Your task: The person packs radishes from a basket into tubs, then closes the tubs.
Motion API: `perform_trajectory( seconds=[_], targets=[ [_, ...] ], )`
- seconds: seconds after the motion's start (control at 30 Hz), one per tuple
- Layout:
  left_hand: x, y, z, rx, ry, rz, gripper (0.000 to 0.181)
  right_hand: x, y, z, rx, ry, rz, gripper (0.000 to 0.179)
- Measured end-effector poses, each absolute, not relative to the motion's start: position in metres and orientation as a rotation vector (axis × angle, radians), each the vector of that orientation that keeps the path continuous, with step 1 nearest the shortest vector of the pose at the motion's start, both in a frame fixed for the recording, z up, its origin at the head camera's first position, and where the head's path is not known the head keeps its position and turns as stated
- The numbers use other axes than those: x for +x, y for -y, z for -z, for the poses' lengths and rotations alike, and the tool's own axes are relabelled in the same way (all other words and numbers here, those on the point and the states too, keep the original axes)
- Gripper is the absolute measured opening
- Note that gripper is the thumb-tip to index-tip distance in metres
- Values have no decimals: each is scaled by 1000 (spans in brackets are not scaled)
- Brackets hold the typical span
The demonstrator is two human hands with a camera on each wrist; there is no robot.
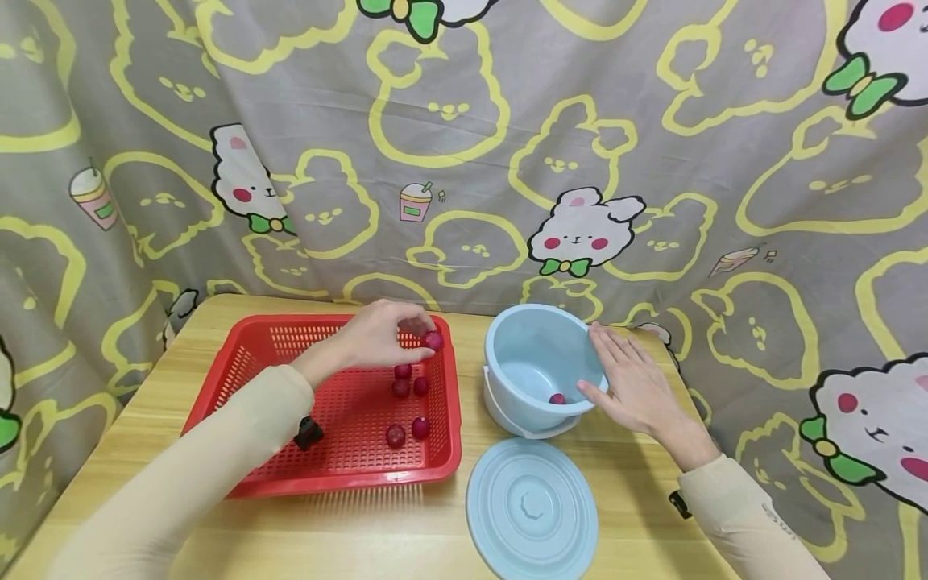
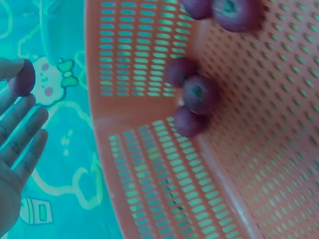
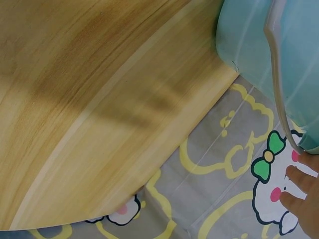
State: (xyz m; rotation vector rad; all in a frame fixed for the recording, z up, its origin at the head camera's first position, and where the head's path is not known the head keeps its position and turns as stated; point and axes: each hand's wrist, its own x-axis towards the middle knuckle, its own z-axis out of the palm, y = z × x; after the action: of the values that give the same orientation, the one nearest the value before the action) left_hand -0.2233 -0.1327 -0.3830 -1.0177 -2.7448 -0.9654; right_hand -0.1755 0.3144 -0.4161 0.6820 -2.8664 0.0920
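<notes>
Item: one round dark-red fruit (image 1: 432, 341), pinched between thumb and fingers of the left hand (image 1: 384, 334); located at centre of the head view, before the upper right corner of the basket. In the left wrist view it shows at the far left, the other fingers extended below it.

Five like fruits, loose: three clustered (image 1: 401, 387) toward the right side of the basket, two side by side (image 1: 420, 428) lower down. Green marks on some, per left wrist view.

Basket (image 1: 341, 486), red plastic, perforated walls and base, left of centre.

Bucket (image 1: 507, 395), light blue, open, right of centre, its handle (image 3: 276, 64) hanging down the outside. Contents in sight: one red fruit (image 1: 557, 399), at the bottom toward the near side.

Right hand (image 1: 631, 379): fingers extended and thumb spread wide, resting at the right rim of the bucket; no object gripped.

Lid (image 1: 532, 507), light blue, round, ringed surface, lying flat at bottom centre-right, just below the bucket.

Sleeves (image 1: 232, 427), cream, a pair, entering from lower left and lower right.

Desk (image 1: 631, 515), pale wood grain, under all vessels.

Curtain (image 1: 464, 266), grey, yellow outlined figures and white rabbits with green bows, across the upper frame.
</notes>
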Motion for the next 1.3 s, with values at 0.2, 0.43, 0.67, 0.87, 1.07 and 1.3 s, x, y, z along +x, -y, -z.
perform_trajectory(
  seconds=[0.2, 0.43, 0.67, 0.87, 1.07, 1.3],
  targets=[
    [-225, 115, 374, -1069, 2733, 1039, 28, -176, -314, 416, 684, 2869, -88, 90],
    [-227, 98, 367, -1089, 2721, 1057, 27, -175, -315, 416, 689, 2867, -82, 90],
    [-229, 77, 361, -1147, 2678, 1089, 27, -175, -315, 416, 692, 2858, -85, 90],
    [-232, 56, 359, -1211, 2666, 1082, 28, -175, -314, 415, 688, 2870, -97, 91],
    [-238, 34, 357, -1240, 2650, 1060, 28, -175, -314, 415, 681, 2872, -92, 91],
    [-244, 12, 362, -1300, 2644, 1088, 28, -175, -314, 417, 675, 2876, -88, 91]
  ],
)
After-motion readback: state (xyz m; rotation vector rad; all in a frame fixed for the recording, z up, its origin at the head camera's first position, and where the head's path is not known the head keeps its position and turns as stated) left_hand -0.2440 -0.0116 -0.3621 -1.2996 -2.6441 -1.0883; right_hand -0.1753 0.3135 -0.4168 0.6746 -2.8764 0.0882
